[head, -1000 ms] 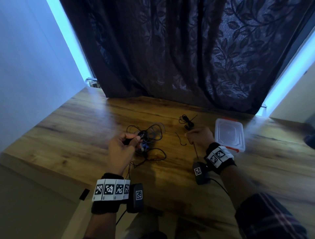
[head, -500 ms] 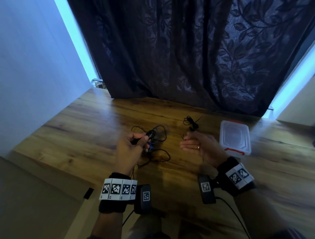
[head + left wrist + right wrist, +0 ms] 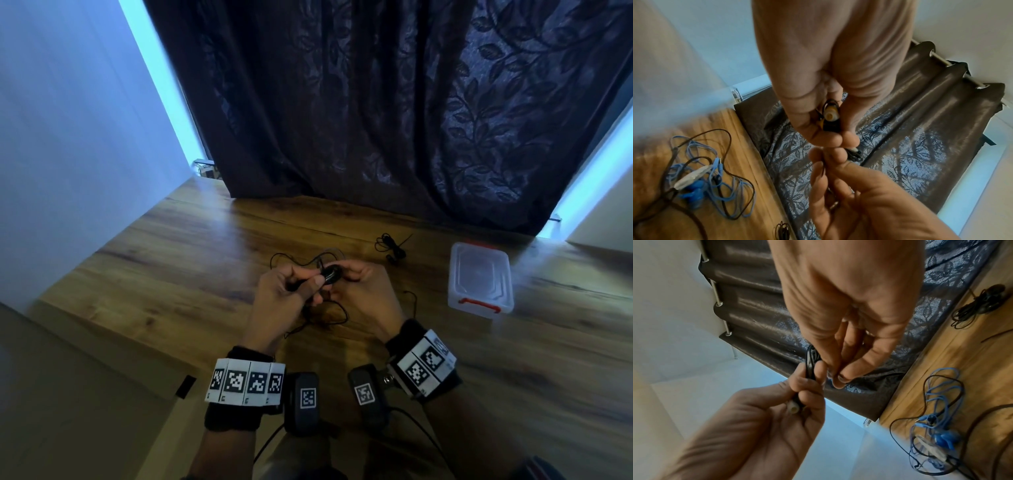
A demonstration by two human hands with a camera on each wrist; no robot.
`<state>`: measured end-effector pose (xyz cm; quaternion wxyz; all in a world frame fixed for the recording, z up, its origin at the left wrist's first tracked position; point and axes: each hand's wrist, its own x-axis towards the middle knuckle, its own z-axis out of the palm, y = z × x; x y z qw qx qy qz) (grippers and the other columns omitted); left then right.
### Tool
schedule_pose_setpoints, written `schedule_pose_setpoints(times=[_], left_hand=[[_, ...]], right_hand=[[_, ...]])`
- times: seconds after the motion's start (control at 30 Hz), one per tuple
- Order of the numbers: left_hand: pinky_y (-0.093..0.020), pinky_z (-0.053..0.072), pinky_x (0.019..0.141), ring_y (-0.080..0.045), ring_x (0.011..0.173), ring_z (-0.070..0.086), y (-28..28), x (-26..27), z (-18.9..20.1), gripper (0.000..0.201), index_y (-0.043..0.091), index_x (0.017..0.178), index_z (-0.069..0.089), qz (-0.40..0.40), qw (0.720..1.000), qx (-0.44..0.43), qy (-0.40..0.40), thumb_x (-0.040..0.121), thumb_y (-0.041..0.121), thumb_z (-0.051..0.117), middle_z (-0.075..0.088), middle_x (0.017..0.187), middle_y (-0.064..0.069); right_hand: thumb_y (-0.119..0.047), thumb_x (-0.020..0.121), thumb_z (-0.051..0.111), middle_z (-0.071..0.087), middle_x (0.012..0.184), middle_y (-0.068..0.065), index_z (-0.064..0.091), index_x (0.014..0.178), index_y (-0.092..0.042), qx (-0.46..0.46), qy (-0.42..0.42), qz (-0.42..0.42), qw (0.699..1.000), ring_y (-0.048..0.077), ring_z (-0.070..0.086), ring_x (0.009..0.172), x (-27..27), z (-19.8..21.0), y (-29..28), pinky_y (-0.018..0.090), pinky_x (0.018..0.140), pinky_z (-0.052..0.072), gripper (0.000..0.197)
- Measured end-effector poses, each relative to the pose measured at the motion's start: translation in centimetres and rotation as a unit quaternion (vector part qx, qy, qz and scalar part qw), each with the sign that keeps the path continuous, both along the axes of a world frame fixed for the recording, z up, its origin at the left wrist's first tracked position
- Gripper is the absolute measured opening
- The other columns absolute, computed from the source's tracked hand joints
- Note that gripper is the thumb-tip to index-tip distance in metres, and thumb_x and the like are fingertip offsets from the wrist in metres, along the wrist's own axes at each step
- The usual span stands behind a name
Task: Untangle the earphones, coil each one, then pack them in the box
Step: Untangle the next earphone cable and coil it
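From the head view I have both hands raised together just above the surface: my left hand pinches a black earphone by its bud end, and my right hand has its fingers curled onto the same piece from the other side. The clear box with red clasps sits well apart to the right, lid on as far as I can tell, and a small coiled black earphone lies behind my hands near the curtain. In the left wrist view the bud with its pale tip is gripped between thumb and fingers, and the blue earphone lies on the wood, looped through a trailing black cord. The right wrist view shows my right fingertips pinching the thin cord close to the left hand's grip. My worry is that pulling now would drag the blue tangle along or tighten the knot, since the black cord runs through it. Compared with a second ago, my right hand has left its spot near the box and joined the left on the earphone.
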<state>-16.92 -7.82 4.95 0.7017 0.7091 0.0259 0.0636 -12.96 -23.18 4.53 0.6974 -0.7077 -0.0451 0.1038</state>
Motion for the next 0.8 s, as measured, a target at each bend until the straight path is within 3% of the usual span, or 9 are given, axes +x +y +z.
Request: schedule_pose_setpoints(times=[0.07,0.2,0.3,0.43,0.53,0.6,0.7,0.8], left_hand=[[-0.024,0.054,0.062,-0.013,0.062,0.063,0.1,0.0,0.0,0.008,-0.002,0.096,0.064,-0.004,1.0,-0.014,0.008,0.089,0.003,0.066,0.073,0.071,-0.004],[-0.026,0.052,0.061,-0.015,0.062,0.061,0.1,0.1,0.1,0.019,-0.01,0.102,0.058,-0.01,0.998,-0.059,0.026,0.089,0.003,0.065,0.074,0.084,-0.018],[-0.028,0.051,0.062,-0.017,0.062,0.06,0.0,0.1,0.2,0.015,-0.006,0.099,0.057,-0.006,0.997,-0.07,0.026,0.09,0.003,0.065,0.075,0.086,-0.02],[-0.032,0.049,0.064,-0.019,0.063,0.059,0.3,0.1,0.3,0.011,-0.001,0.096,0.056,-0.003,0.996,-0.081,0.026,0.09,0.002,0.065,0.075,0.087,-0.02],[-0.031,0.049,0.064,-0.015,0.061,0.059,0.3,-0.1,0.5,0.018,-0.003,0.105,0.055,-0.001,0.995,-0.092,0.031,0.09,0.001,0.063,0.076,0.086,-0.016],[-0.032,0.049,0.065,-0.014,0.061,0.06,0.4,-0.1,0.5,0.024,-0.007,0.109,0.053,-0.002,0.995,-0.093,0.031,0.089,0.002,0.064,0.075,0.087,-0.017],[-0.032,0.05,0.065,-0.015,0.062,0.062,0.6,-0.1,0.6,0.031,-0.011,0.113,0.051,-0.01,0.996,-0.086,0.03,0.089,0.003,0.064,0.074,0.09,-0.021],[-0.031,0.051,0.064,-0.015,0.063,0.063,0.7,-0.3,0.9,0.029,-0.004,0.114,0.051,-0.019,0.997,-0.077,0.027,0.088,0.001,0.064,0.075,0.087,-0.016]], right_hand=[[0.009,0.089,0.066,0.076,0.086,-0.003,0.074,0.093,-0.019,0.006,-0.019,0.013,1.0,-0.001,0.07,0.068,0.1,0.2,0.1,0.012,0.059,0.052,0.03],[0.011,0.089,0.064,0.077,0.084,-0.011,0.076,0.097,-0.017,0.007,-0.058,0.042,0.997,-0.003,0.07,0.075,0.2,0.2,-0.2,0.01,0.062,0.051,0.031],[0.015,0.09,0.06,0.076,0.081,-0.014,0.075,0.098,-0.013,0.01,-0.073,0.054,0.996,-0.004,0.069,0.075,0.3,0.2,-0.3,0.01,0.063,0.051,0.033],[0.015,0.088,0.062,0.074,0.088,-0.001,0.073,0.107,0.001,0.01,-0.085,0.072,0.994,-0.004,0.069,0.073,0.5,0.3,-0.4,0.01,0.064,0.051,0.025],[0.014,0.088,0.063,0.071,0.088,0.004,0.072,0.108,0.004,-0.018,-0.103,0.076,0.992,-0.008,0.066,0.071,0.9,0.4,-0.4,0.009,0.063,0.05,0.024],[0.014,0.087,0.065,0.07,0.094,0.015,0.073,0.106,0.006,-0.032,-0.117,0.079,0.989,-0.007,0.064,0.071,1.1,0.4,-0.4,0.01,0.064,0.049,0.022],[0.012,0.085,0.068,0.069,0.104,0.024,0.074,0.105,0.003,-0.059,-0.134,0.088,0.985,-0.001,0.063,0.079,1.5,0.4,-0.4,0.012,0.068,0.048,0.022],[0.009,0.087,0.067,0.072,0.109,0.018,0.076,0.106,-0.002,-0.088,-0.141,0.095,0.982,0.015,0.068,0.094,1.8,0.3,-0.6,0.019,0.079,0.053,0.024]])
